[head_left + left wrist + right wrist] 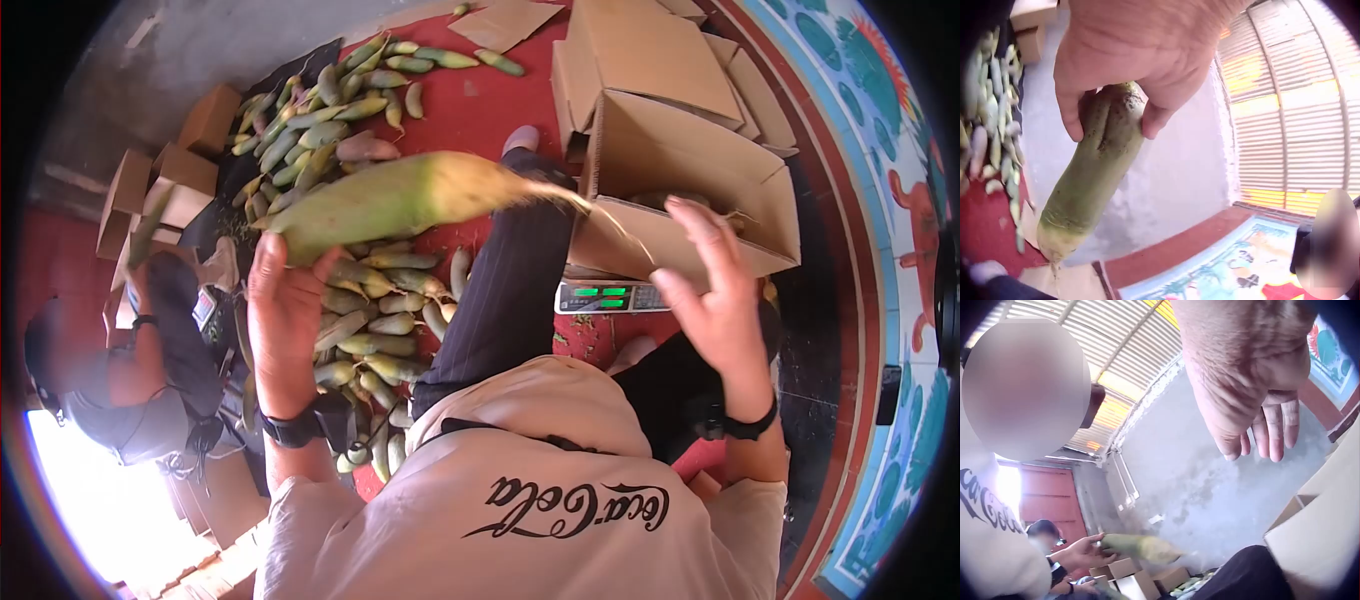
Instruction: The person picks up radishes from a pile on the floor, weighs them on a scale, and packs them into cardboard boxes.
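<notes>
My left hand (285, 325) grips a long green radish (390, 205) by its stem end, thumb and fingers on opposite sides. The radish is raised in front of my body, its pale tip and thin root pointing right. In the left wrist view, the radish (1100, 162) shows a dark groove and rough brown patches by the stem end. My right hand (715, 290) is raised with fingers apart, holding nothing. The root's thin end overlaps the area by its thumb in the head view. In the right wrist view, the right hand (1257, 394) hangs apart from the radish (1141, 547).
Many radishes (390, 345) lie piled on the red floor covering (465, 105). To the right, an open cardboard box (690, 240) stands on a digital scale (610, 297), with a radish inside. Another person (130, 390) sits at left near smaller boxes (185, 180).
</notes>
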Tool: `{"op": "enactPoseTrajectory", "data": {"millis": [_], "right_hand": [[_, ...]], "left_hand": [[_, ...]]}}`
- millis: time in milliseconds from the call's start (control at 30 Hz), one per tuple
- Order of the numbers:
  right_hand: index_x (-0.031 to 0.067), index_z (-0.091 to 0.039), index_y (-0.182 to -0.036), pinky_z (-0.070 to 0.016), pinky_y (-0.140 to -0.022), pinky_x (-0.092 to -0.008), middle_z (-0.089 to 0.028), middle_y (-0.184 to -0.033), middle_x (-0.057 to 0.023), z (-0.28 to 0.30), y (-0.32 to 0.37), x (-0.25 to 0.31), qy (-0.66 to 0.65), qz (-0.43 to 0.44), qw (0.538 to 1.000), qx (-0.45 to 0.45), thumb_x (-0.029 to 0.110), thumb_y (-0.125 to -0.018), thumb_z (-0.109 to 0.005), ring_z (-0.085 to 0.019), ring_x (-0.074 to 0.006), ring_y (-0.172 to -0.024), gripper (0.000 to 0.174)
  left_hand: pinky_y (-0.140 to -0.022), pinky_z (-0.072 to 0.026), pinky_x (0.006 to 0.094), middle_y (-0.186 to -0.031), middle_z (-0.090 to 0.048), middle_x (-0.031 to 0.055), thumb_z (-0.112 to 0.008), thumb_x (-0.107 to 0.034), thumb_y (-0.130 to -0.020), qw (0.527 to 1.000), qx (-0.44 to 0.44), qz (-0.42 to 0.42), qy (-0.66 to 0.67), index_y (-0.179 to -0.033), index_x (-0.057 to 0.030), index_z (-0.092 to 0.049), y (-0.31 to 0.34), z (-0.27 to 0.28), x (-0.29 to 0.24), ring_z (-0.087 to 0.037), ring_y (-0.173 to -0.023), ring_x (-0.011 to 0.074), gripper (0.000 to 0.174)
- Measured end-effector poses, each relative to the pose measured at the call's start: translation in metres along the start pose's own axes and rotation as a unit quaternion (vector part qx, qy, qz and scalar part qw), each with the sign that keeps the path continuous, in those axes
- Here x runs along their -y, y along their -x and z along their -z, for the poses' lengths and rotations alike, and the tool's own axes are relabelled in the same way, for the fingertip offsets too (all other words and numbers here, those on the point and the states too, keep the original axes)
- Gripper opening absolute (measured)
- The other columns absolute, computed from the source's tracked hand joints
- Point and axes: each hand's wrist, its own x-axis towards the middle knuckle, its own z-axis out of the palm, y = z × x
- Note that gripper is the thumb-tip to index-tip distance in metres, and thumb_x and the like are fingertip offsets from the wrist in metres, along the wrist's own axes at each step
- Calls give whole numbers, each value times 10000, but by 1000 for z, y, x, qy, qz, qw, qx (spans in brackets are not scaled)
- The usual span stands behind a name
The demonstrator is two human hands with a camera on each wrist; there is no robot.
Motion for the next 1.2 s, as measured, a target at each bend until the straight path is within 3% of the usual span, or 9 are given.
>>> {"op": "enactPoseTrajectory", "data": {"millis": [100, 367, 633, 767, 833, 900, 1000, 1100, 1200], "right_hand": [[57, -423, -1236, -401, -891, -393, -492, -1182, -162, -7, 3, 10, 9, 64, 998, -5, 196, -695, -682, -491, -343, -1054, 616], [-7, -449, -1154, -449, -786, -328, -581, -985, -176, -20, 40, -22, -177, -161, 960, 145, 201, -754, -670, -586, -278, -891, 502], [-22, -491, -1100, -424, -815, -276, -592, -991, -62, 4, 38, -48, -253, -250, 932, 71, 89, -780, -587, -544, -133, -907, 353], [34, -518, -1040, -385, -588, -223, -506, -779, 12, 48, 21, -75, -93, -347, 931, 65, 140, -838, -499, -448, -62, -657, 228], [-5, -503, -1106, -415, -747, -278, -582, -910, -70, 66, 16, -113, 16, -274, 961, 32, 166, -844, -515, -540, -152, -824, 312], [-7, -492, -1133, -403, -799, -289, -591, -949, -114, 81, 7, -136, 138, -231, 961, 58, 210, -850, -527, -547, -172, -889, 359], [-17, -514, -1081, -404, -787, -297, -593, -905, -141, 88, -5, -180, 246, -212, 941, 91, 229, -869, -494, -554, -204, -864, 325], [-30, -533, -1008, -406, -772, -317, -585, -872, -177, 93, -24, -252, 184, -322, 913, 169, 248, -886, -464, -560, -258, -843, 311], [-43, -535, -963, -419, -765, -325, -594, -907, -182, 61, -43, -268, 187, -179, 958, 125, 233, -886, -461, -576, -261, -855, 296]], "left_hand": [[-851, -476, 369, -1087, -534, 122, -590, -195, -824, 995, 54, 77, 28, -1099, -5, -462, 8, -45, 18, -530, -1025, 221, 358], [-894, -407, 342, -1051, -526, 80, -597, -199, -829, 967, 165, 195, 22, -1114, -29, -421, 6, -96, 68, -518, -997, 176, 376], [-944, -360, 376, -1232, -428, 130, -575, -320, -832, 952, 272, 134, -46, -1277, -14, -319, -19, -118, 72, -437, -1138, 231, 598], [-914, -380, 302, -1201, -478, 96, -539, -191, -871, 952, 178, 109, -223, -1237, -32, -385, -37, -53, 88, -477, -1092, 178, 428], [-870, -402, 272, -1042, -556, 41, -555, -186, -863, 901, 124, 116, -400, -1103, -14, -509, -39, 16, 114, -516, -1012, 137, 299], [-754, -464, 334, -967, -604, 165, -568, -246, -813, 800, 85, 109, -584, -984, -11, -567, -19, 83, 136, -593, -867, 273, 291], [-792, -456, 403, -960, -597, 158, -569, -346, -758, 558, 224, 168, -781, -958, -41, -570, 40, 238, 220, -558, -929, 345, 364], [-823, -452, 388, -1046, -589, 154, -573, -389, -741, 534, 153, 407, -725, -1051, -107, -570, 94, 216, 202, -568, -961, 309, 420], [-842, -442, 383, -1046, -580, 144, -563, -331, -734, 568, 142, 461, -667, -1085, -139, -562, 136, 240, 229, -560, -978, 292, 400]]}}
